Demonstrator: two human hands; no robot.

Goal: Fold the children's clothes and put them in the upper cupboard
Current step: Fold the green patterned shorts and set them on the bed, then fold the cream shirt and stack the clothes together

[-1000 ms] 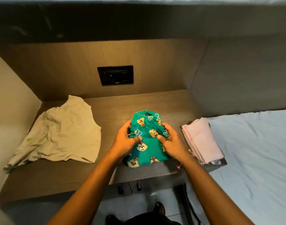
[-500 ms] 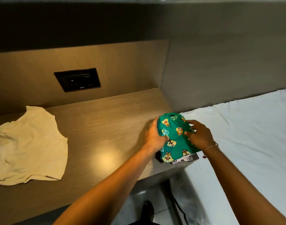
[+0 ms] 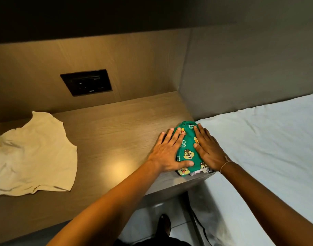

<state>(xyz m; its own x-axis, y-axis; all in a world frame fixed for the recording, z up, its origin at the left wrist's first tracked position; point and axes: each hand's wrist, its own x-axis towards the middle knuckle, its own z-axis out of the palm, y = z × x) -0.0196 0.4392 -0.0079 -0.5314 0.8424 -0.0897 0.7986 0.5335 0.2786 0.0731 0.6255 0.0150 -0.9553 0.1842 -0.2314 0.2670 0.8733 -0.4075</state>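
A folded green garment (image 3: pixel 187 153) printed with cartoon chipmunks lies at the right end of the wooden desk (image 3: pixel 116 132), on top of a folded pale piece whose edge shows beneath it. My left hand (image 3: pixel 168 151) rests flat on its left side, fingers spread, half on the desk. On its right side my right hand (image 3: pixel 209 148) presses flat as well. A cream sleeveless top (image 3: pixel 33 157) lies unfolded and crumpled at the desk's left end.
A black wall socket panel (image 3: pixel 86 82) sits in the wooden back wall. A bed with a white sheet (image 3: pixel 267 157) adjoins the desk on the right. A dark overhang (image 3: pixel 116 13) runs above. Tiled floor (image 3: pixel 148 222) shows below.
The green garment went from the middle of the desk onto the folded pink piece at the right end. Both hands let go of it and now press it flat.
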